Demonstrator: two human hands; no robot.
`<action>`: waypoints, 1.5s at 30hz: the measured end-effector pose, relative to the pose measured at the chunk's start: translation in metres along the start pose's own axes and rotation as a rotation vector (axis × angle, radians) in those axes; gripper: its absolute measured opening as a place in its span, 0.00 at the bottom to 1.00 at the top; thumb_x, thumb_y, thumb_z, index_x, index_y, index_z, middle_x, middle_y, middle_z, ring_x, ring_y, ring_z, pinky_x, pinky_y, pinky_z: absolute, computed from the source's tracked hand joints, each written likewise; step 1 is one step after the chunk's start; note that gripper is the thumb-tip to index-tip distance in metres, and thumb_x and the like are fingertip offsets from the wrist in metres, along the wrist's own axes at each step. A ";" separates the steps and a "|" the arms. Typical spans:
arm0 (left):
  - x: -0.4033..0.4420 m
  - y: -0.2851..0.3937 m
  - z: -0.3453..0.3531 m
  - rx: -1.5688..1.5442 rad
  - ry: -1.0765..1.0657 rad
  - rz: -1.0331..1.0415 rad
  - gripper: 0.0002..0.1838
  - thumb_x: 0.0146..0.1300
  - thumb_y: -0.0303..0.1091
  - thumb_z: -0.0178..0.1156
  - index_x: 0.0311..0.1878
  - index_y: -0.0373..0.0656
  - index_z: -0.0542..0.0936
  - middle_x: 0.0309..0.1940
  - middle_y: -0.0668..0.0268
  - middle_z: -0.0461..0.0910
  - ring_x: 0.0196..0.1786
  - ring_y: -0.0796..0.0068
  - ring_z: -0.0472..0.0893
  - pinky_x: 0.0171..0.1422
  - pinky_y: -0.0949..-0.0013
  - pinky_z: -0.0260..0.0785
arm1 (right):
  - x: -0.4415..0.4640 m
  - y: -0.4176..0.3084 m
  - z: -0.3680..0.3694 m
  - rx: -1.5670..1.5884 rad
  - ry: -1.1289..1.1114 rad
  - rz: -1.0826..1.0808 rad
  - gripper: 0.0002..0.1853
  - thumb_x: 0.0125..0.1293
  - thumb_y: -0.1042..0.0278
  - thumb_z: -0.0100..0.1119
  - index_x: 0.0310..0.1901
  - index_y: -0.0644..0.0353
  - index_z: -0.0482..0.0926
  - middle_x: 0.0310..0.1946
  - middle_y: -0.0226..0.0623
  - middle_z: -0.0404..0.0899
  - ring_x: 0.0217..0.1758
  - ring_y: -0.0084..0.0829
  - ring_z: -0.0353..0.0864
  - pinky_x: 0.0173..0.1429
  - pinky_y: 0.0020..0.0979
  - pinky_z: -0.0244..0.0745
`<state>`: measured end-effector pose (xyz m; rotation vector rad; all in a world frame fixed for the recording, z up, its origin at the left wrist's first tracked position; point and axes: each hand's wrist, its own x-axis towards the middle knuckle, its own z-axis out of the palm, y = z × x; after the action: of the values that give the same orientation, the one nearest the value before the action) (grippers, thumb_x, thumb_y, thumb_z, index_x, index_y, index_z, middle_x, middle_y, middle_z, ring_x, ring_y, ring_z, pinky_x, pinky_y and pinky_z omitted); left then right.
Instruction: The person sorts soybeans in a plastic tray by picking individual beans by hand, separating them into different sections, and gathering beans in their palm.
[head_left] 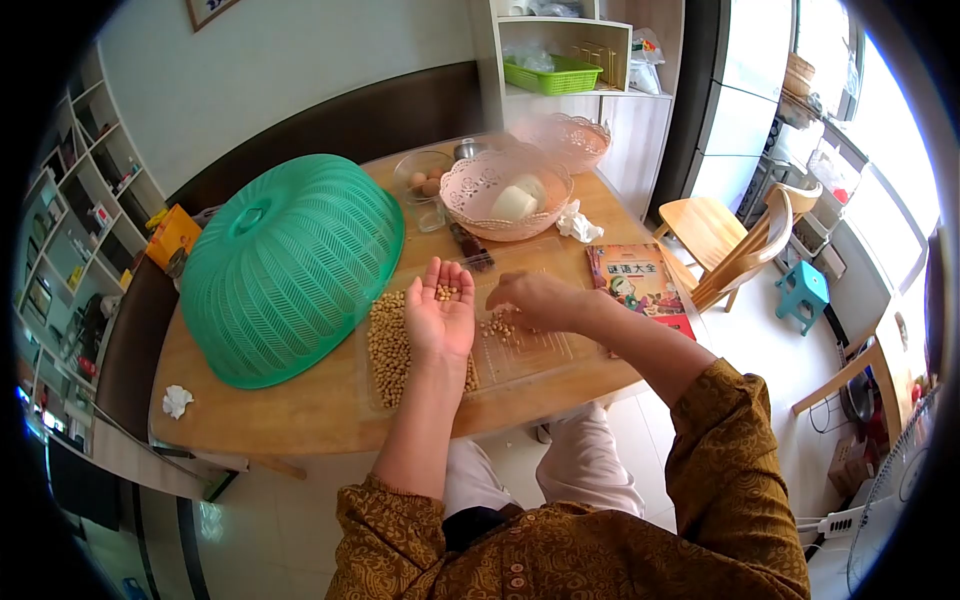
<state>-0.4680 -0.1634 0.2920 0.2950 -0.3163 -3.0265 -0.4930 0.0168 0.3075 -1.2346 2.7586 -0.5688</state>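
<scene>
My left hand (442, 310) is palm up, slightly cupped, with a few pale soybeans (445, 293) lying on it near the fingers. It is above a clear plastic tray (520, 372), whose left side is covered by a thick layer of soybeans (388, 345). My right hand (535, 300) hangs over the tray's right half with its fingers bent down and drawn together. What they pinch, if anything, is hidden. Just below it lies a small scattered group of beans (498, 328), some looking broken or darker.
A large green mesh food cover (290, 265) stands left of the tray. Behind are a pink openwork basket (470, 205), a glass bowl of eggs (420, 165) and a glass cup (430, 214). A book (640, 280) and crumpled tissue (578, 222) lie right; another tissue (177, 401) lies far left.
</scene>
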 end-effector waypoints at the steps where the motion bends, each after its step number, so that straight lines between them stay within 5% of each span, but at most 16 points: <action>1: 0.001 0.000 -0.001 -0.003 -0.007 -0.006 0.21 0.79 0.42 0.42 0.59 0.34 0.72 0.49 0.58 0.74 0.53 0.63 0.76 0.66 0.54 0.72 | 0.000 -0.006 -0.002 0.001 0.000 0.000 0.19 0.58 0.70 0.69 0.53 0.50 0.84 0.49 0.44 0.81 0.56 0.45 0.81 0.58 0.44 0.77; 7: -0.002 0.000 0.000 -0.010 -0.013 -0.019 0.20 0.79 0.42 0.43 0.58 0.33 0.72 0.48 0.57 0.74 0.51 0.62 0.76 0.63 0.55 0.73 | 0.011 -0.003 0.017 -0.027 -0.062 -0.022 0.15 0.58 0.65 0.71 0.47 0.54 0.84 0.47 0.46 0.81 0.52 0.46 0.83 0.55 0.43 0.78; 18: -0.001 0.000 0.001 -0.005 -0.041 -0.042 0.20 0.79 0.41 0.43 0.57 0.33 0.72 0.47 0.57 0.73 0.50 0.62 0.76 0.62 0.55 0.73 | 0.008 0.005 0.020 0.028 0.085 -0.031 0.04 0.55 0.75 0.64 0.33 0.56 0.83 0.32 0.42 0.84 0.38 0.44 0.85 0.44 0.42 0.79; 22: -0.002 -0.001 0.001 0.019 -0.039 -0.048 0.20 0.79 0.41 0.43 0.57 0.33 0.73 0.47 0.57 0.73 0.50 0.62 0.76 0.63 0.56 0.72 | 0.008 0.013 0.019 0.155 0.181 0.084 0.03 0.55 0.75 0.64 0.33 0.58 0.83 0.30 0.43 0.85 0.36 0.45 0.85 0.43 0.41 0.80; 30: -0.005 -0.006 0.001 0.104 -0.134 -0.114 0.18 0.77 0.39 0.46 0.57 0.33 0.73 0.47 0.59 0.74 0.53 0.65 0.75 0.67 0.57 0.70 | 0.031 -0.037 -0.033 0.417 0.564 -0.069 0.05 0.58 0.72 0.65 0.34 0.64 0.82 0.27 0.46 0.84 0.34 0.47 0.85 0.39 0.42 0.79; 33: -0.001 -0.005 -0.001 0.116 -0.111 -0.085 0.18 0.78 0.38 0.45 0.58 0.33 0.73 0.48 0.58 0.75 0.53 0.64 0.75 0.68 0.56 0.70 | 0.038 -0.046 -0.033 0.282 0.656 -0.087 0.07 0.60 0.75 0.65 0.39 0.66 0.80 0.30 0.44 0.84 0.33 0.39 0.85 0.39 0.36 0.80; 36: 0.010 -0.001 -0.011 -0.011 -0.166 -0.185 0.19 0.80 0.40 0.42 0.56 0.33 0.74 0.49 0.55 0.75 0.56 0.60 0.75 0.73 0.52 0.66 | 0.035 -0.028 -0.028 0.109 0.692 0.015 0.10 0.60 0.71 0.67 0.40 0.65 0.81 0.33 0.44 0.85 0.37 0.42 0.86 0.42 0.37 0.80; 37: 0.010 -0.003 -0.011 -0.007 -0.123 -0.129 0.20 0.80 0.40 0.41 0.57 0.33 0.73 0.49 0.55 0.75 0.56 0.60 0.75 0.72 0.52 0.67 | 0.031 -0.022 -0.025 0.108 0.689 0.013 0.10 0.60 0.71 0.67 0.40 0.65 0.81 0.33 0.44 0.85 0.37 0.42 0.86 0.42 0.37 0.80; 39: 0.007 -0.003 -0.007 -0.006 -0.080 -0.074 0.20 0.81 0.41 0.40 0.57 0.33 0.73 0.48 0.54 0.75 0.55 0.60 0.75 0.71 0.53 0.69 | 0.019 -0.010 -0.017 0.078 0.342 0.211 0.13 0.60 0.66 0.68 0.43 0.62 0.82 0.37 0.43 0.85 0.41 0.45 0.85 0.47 0.39 0.80; 45: 0.003 -0.001 -0.004 -0.037 -0.036 -0.056 0.22 0.81 0.43 0.39 0.58 0.33 0.72 0.49 0.54 0.75 0.55 0.59 0.76 0.68 0.53 0.71 | 0.004 -0.011 0.010 0.037 0.087 0.074 0.14 0.57 0.61 0.69 0.42 0.59 0.84 0.45 0.45 0.83 0.49 0.47 0.84 0.56 0.44 0.78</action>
<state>-0.4705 -0.1633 0.2870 0.2516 -0.2580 -3.0916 -0.4859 0.0040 0.3021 -1.1210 2.8365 -0.6793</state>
